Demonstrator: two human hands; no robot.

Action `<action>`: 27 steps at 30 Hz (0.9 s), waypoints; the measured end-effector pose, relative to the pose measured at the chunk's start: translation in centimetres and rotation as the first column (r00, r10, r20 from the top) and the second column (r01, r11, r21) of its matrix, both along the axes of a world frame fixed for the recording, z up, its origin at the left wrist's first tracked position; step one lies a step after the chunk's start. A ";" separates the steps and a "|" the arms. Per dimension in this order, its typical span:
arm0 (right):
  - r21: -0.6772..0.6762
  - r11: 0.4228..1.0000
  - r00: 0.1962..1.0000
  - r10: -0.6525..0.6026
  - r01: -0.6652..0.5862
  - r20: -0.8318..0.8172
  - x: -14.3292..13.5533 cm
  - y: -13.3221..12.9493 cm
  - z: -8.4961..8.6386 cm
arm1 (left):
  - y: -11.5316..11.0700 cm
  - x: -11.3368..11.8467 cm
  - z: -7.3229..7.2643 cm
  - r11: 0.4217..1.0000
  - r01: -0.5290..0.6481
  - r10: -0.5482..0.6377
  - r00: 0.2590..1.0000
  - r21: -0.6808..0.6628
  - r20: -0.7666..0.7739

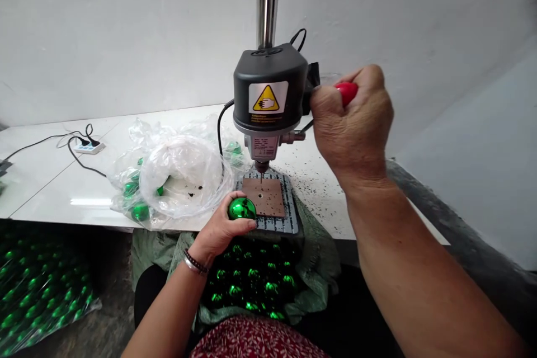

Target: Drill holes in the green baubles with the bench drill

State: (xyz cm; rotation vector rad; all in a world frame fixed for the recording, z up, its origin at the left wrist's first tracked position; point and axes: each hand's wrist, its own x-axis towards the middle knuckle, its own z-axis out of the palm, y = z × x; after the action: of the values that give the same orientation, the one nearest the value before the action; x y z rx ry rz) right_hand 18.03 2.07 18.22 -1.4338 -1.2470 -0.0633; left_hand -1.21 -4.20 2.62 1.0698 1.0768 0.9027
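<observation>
In my left hand (222,226) is a shiny green ball (242,208), gripped between thumb and fingers at the front left of the drill press base (289,218). My right hand (356,117) is closed around the red-knobbed feed handle (347,93) on the side of the black drill press (271,86). Its thin bit (262,178) points down over a brown square board (268,196) with a small hole in it. The ball is to the left of that hole, apart from the bit.
A clear plastic bag (180,173) with green balls lies left of the drill press. Beyond it sits a white power strip (89,147) with cords. Dark shavings litter the white table (46,162). An open green sack (319,251) of balls is below; another bagged heap (42,285) stands lower left.
</observation>
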 end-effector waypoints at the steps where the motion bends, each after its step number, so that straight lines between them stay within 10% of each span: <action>1: 0.026 1.000 1.000 0.014 -0.014 0.003 0.1 0.1 -0.2 | 0.1 -0.1 -0.1 0.995 -0.011 0.026 0.988 0.096 -0.150; 6: 0.157 0.984 0.996 0.075 -0.080 0.038 0.6 0.6 -1.1 | 0.8 -0.2 -0.6 0.949 0.062 0.059 0.927 0.308 -0.370; 10: 0.115 0.990 0.997 0.076 -0.075 -0.002 0.4 0.4 -0.7 | 1.7 0.4 -1.2 0.997 0.014 -0.014 1.000 0.077 0.006; 15: 0.112 0.992 0.998 0.061 -0.061 0.007 0.5 0.5 -0.9 | 3.1 1.5 -2.0 0.985 -0.048 0.110 0.914 -0.165 0.390; 20: 0.174 0.978 0.992 0.107 -0.117 0.070 1.0 1.1 -1.9 | 3.7 2.0 -1.6 0.996 -0.090 0.090 0.995 -0.004 -0.051; 27: 0.161 0.981 0.992 0.092 -0.104 0.082 1.1 1.1 -2.0 | 4.7 2.0 -0.4 0.989 0.100 -0.051 0.921 0.108 -0.387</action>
State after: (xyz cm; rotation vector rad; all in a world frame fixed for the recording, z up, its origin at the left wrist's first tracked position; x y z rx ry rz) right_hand 19.17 3.19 16.24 -1.2352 -1.3402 -0.1501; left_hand 0.79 0.46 2.20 1.4256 1.3020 0.7208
